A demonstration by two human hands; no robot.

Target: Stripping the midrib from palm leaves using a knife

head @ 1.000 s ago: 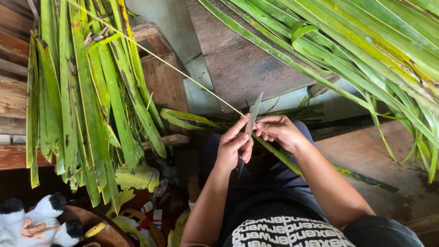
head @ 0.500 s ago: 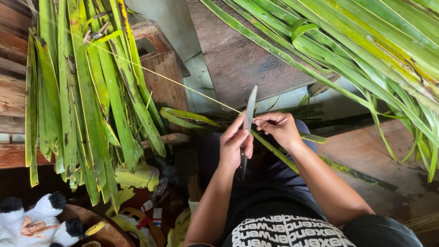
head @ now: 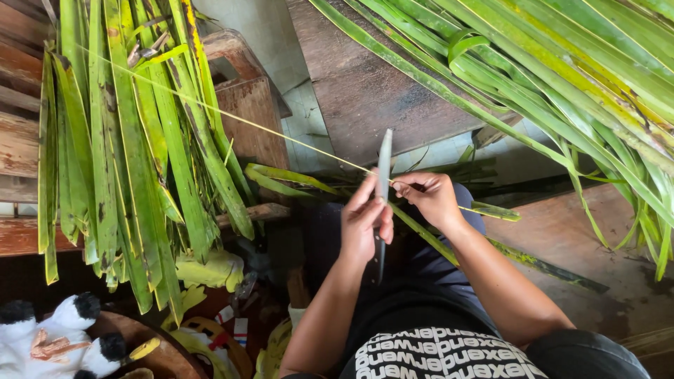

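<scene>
My left hand (head: 365, 223) grips a long knife (head: 383, 165) with its blade pointing up and away from me. My right hand (head: 430, 198) pinches a thin pale leaf midrib (head: 232, 117) right beside the blade. The midrib stretches up to the left across the hanging leaves. A green leaf strip (head: 491, 209) trails out to the right of my right hand, and another strip (head: 533, 263) runs down past my forearm. Both hands are over my lap.
A bundle of long green palm leaflets (head: 133, 154) hangs at the left over wooden planks (head: 17, 147). More palm fronds (head: 562, 63) fan across the top right. A wooden box (head: 254, 116) stands behind. A black-and-white plush toy (head: 63, 337) lies at the bottom left.
The knife blade has swung from a tilt to nearly upright. My hands have shifted slightly right, and the midrib now stands clear of the leaf strip.
</scene>
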